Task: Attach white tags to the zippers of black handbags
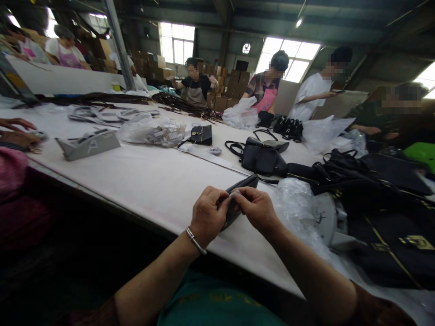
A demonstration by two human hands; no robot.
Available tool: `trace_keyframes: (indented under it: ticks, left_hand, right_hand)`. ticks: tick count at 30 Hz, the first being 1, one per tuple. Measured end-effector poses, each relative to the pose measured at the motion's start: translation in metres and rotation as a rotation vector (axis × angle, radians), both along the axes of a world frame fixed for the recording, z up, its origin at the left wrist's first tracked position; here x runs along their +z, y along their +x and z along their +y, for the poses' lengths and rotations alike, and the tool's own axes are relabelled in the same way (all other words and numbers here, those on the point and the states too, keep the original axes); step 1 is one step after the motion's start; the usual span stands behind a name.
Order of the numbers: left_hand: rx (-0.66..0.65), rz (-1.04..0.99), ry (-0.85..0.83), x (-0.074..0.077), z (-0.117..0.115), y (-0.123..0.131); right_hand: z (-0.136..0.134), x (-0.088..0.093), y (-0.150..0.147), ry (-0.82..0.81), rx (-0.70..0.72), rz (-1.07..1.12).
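Note:
My left hand (208,213) and my right hand (256,207) are closed together over a small dark flat pouch (243,184) at the near edge of the white table (142,176). The fingers of both hands pinch the pouch's near end; its far end sticks out toward the table. A metal bangle sits on my left wrist. Crumpled clear plastic (294,203) lies just to the right of my right hand.
Black handbags (261,156) and a heap of dark bags (380,199) fill the right side. A grey folded piece (89,144), a plastic-wrapped bundle (152,130) and a small black purse (201,134) lie mid-table. Several people work at the far side; another person's hands (16,133) rest at left.

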State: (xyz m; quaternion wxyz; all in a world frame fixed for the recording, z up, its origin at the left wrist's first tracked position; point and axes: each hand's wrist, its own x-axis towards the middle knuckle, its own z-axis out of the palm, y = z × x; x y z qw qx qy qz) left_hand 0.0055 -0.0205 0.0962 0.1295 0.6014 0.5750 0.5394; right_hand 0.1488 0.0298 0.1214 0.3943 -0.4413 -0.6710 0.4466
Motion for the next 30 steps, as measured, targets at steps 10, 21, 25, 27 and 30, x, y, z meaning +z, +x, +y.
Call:
trace_keyframes:
  ticks: [10,21,25,27,30]
  left_hand:
    - [-0.071,0.076,0.02,0.0029,0.0023,-0.0053]
    - [-0.124,0.076,0.05,0.0038,0.001,-0.0077]
    - [-0.114,0.072,0.034,0.0045,0.0009,-0.0083]
    - [-0.107,0.073,0.019,0.0053,0.0012,-0.0087]
    - [-0.106,0.08,-0.007,0.0077,0.0024,-0.0096]
  right_hand:
    - [0.0009,-0.0012,-0.0007,-0.016,-0.015,0.005]
    - [0.0023,0.0001,-0.0025,-0.063,-0.012,0.015]
    - [0.0028,-0.0019,-0.0018,-0.044,0.001,0.009]
    - [0.0024,-0.0024,-0.001,-0.016,0.018,-0.004]
    - [0.0011,-0.0021,0.0003,0.047,0.039,-0.035]
